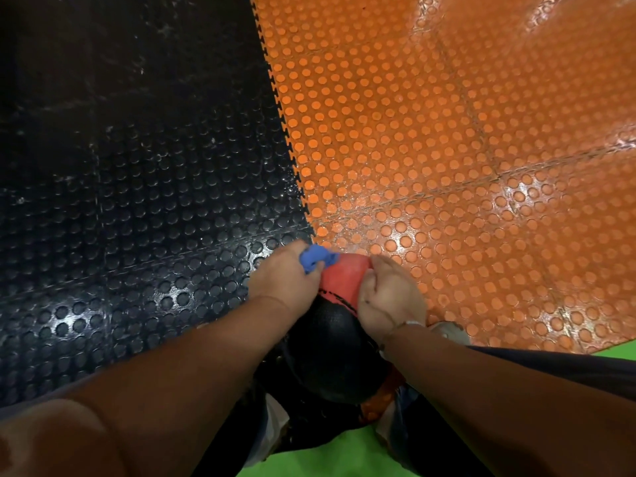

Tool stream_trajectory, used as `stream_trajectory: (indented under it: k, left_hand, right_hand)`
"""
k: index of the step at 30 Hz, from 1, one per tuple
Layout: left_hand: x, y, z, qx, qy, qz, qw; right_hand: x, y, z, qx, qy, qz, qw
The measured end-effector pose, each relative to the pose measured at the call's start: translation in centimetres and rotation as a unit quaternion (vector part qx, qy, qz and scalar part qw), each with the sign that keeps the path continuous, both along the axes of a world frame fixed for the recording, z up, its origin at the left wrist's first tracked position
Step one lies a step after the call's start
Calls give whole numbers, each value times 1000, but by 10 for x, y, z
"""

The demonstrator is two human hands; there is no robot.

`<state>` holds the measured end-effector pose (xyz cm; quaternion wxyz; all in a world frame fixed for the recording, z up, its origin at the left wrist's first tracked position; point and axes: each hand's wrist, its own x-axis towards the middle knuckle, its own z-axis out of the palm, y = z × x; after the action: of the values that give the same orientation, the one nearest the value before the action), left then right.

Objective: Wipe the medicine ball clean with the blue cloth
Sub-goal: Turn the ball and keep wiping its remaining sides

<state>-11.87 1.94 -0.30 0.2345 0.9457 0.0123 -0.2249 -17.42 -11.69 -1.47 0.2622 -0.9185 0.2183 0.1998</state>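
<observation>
Ahead I have bare floor to pass over: black mat left, orange mat right. Close in, the medicine ball fills the gap between my forearms.

Overhead light throws white glare across the orange mat, strongest at its far right corner, and spots the black mat near its left edge. The ball lies in shadow. Wide-angle distortion bends the seams, and the lower corners are soft.

Head-worn, facing steeply down, near medicine ball
</observation>
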Motion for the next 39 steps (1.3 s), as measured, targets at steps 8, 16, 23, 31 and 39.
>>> stream_trajectory:
  k: [8, 16, 23, 31, 39]
  left_hand:
    - [2, 20, 2, 34, 18, -37, 999]
    - [-5, 11, 7, -11, -7, -60, 998]
    - [5, 10, 15, -110, 83, -161, 977]
    - [25, 7, 17, -11, 110, -224, 968]
    - [25, 8, 13, 31, 112, -218, 969]
  right_hand:
    - [-3, 3, 3, -5, 0, 3, 1000]
    - [3, 9, 0, -14, 13, 6, 1000]
    - [0, 6, -2, -10, 10, 4, 1000]
    - [-2, 8, 0, -19, 0, 19, 1000]
    - [1, 5, -2, -23, -2, 15, 1000]
